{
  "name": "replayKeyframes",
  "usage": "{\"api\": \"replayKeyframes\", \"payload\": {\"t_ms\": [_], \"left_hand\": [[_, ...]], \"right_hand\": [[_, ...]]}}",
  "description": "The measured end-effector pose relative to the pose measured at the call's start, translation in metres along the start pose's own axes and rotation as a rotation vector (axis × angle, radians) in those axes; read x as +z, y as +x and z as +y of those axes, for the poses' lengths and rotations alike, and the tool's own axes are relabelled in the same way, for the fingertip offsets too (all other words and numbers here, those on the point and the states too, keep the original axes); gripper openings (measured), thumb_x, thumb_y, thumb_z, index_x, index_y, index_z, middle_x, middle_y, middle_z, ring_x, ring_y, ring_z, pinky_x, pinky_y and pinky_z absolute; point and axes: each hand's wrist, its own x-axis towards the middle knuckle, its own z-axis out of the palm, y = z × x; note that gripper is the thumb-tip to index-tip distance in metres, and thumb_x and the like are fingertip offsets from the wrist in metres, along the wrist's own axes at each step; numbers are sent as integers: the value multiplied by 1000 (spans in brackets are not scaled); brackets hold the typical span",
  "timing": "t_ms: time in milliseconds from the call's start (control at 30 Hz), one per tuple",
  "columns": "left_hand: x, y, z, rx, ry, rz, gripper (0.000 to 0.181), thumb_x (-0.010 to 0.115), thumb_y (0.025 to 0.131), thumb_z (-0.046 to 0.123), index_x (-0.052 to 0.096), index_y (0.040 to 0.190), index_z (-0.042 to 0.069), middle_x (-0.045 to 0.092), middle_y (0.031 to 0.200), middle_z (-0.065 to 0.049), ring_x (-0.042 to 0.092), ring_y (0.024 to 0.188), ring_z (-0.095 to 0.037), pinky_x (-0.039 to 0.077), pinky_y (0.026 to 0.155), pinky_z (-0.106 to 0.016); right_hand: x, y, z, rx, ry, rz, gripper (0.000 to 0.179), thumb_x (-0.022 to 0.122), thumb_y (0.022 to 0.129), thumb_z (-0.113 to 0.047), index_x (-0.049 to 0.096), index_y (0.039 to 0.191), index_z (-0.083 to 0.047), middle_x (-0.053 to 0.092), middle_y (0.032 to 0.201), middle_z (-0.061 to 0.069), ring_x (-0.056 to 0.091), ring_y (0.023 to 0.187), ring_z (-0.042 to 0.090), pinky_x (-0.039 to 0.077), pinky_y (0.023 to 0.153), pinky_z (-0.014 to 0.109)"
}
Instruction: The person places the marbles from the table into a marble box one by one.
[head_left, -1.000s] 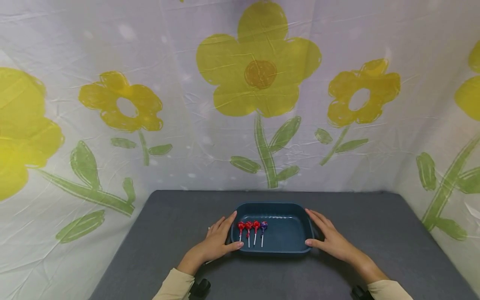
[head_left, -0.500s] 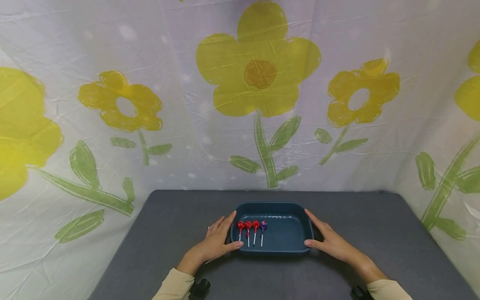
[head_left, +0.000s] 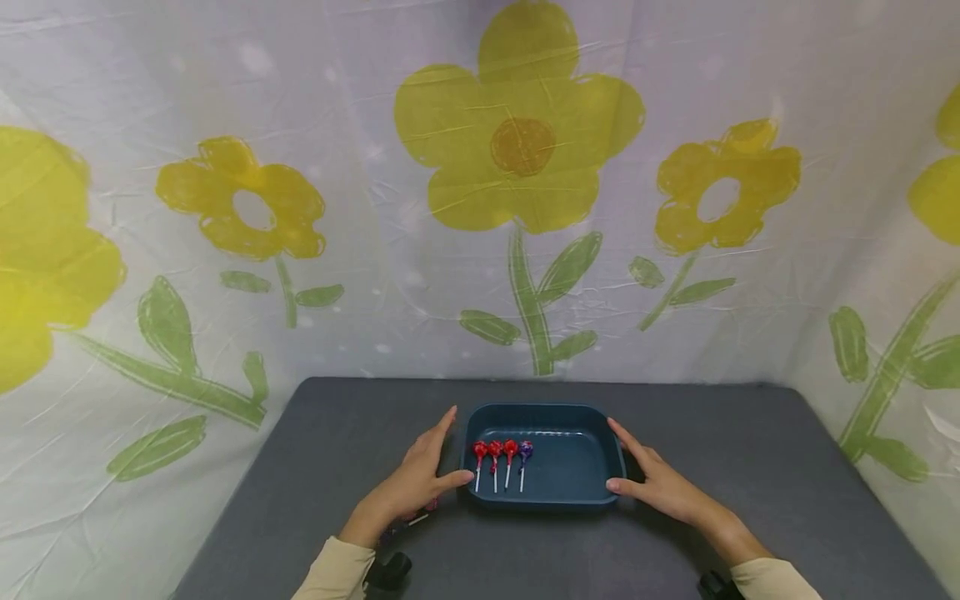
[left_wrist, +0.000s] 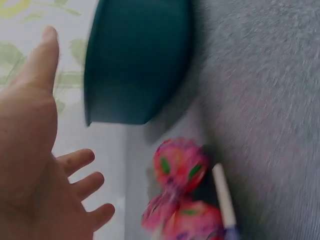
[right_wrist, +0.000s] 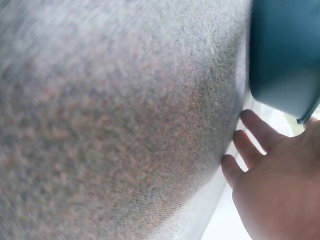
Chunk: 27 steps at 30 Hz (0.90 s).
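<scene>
A dark blue tray (head_left: 573, 467) sits on the table. Inside it, along the left side, lie three red lollipops (head_left: 495, 450) and a purple lollipop (head_left: 526, 452) in a row, sticks toward the person. My left hand (head_left: 412, 479) is just off the tray's left end, fingers spread, holding nothing; the left wrist view shows a gap between this hand and the tray wall (left_wrist: 135, 65). My right hand (head_left: 663, 483) rests at the tray's right end, thumb at the near corner and forefinger at the far one. Pink wrapped lollipops (left_wrist: 180, 165) lie on the table below my left hand, mostly hidden in the head view.
The grey cloth-covered table (head_left: 540, 558) reaches back to a white curtain (head_left: 375, 333) printed with yellow flowers, which also runs along both sides. A loose white stick (left_wrist: 224, 195) shows beside the pink lollipops.
My left hand has let go of the tray's left end and moved a little left, uncovering part of the lollipops beneath it. The right hand stays at its end; the tray hardly shifts.
</scene>
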Motion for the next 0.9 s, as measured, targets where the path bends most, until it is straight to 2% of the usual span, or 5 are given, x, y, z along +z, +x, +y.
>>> {"api": "replayKeyframes", "payload": {"t_ms": [233, 533, 667, 800, 900], "left_hand": [[-21, -15, -6, -4, -18, 152, 87, 71, 91, 37, 19, 159, 23, 41, 154, -8, 35, 143, -35, 34, 107, -62], [-33, -48, -14, -14, 158, 324, 57, 79, 85, 23, 58, 137, 14, 62, 126, -5, 58, 119, -26, 48, 97, -51], [-31, -66, -17, -52, 224, 350, 44, 83, 81, 22, 67, 121, 13, 65, 105, 1, 62, 98, -14, 52, 85, -40], [-26, -84, -19, -141, 267, 328, 38, 85, 77, 29, 70, 110, 14, 57, 87, 9, 52, 77, -4, 47, 69, -28], [-20, -94, -21, -164, 292, 331, 36, 87, 73, 33, 70, 100, 16, 51, 79, 12, 45, 69, -1, 42, 62, -24]], "right_hand": [[1, -1, 1, -8, 9, -1, 86, 63, 97, -38, 4, 160, -35, 26, 158, 24, 27, 140, 51, 37, 92, 73], [1, 0, 0, -21, 18, 9, 87, 64, 96, -37, 5, 160, -31, 24, 158, 25, 28, 140, 51, 38, 91, 72], [1, -1, -2, -42, 11, 16, 87, 65, 96, -34, 6, 160, -30, 24, 158, 26, 28, 139, 52, 39, 90, 72], [-1, -2, -3, -43, 17, 15, 88, 66, 95, -34, 7, 160, -31, 23, 158, 27, 27, 139, 53, 39, 90, 72], [-1, -2, -3, -33, 25, 12, 88, 65, 96, -35, 6, 160, -32, 23, 158, 26, 26, 140, 53, 39, 90, 72]]}}
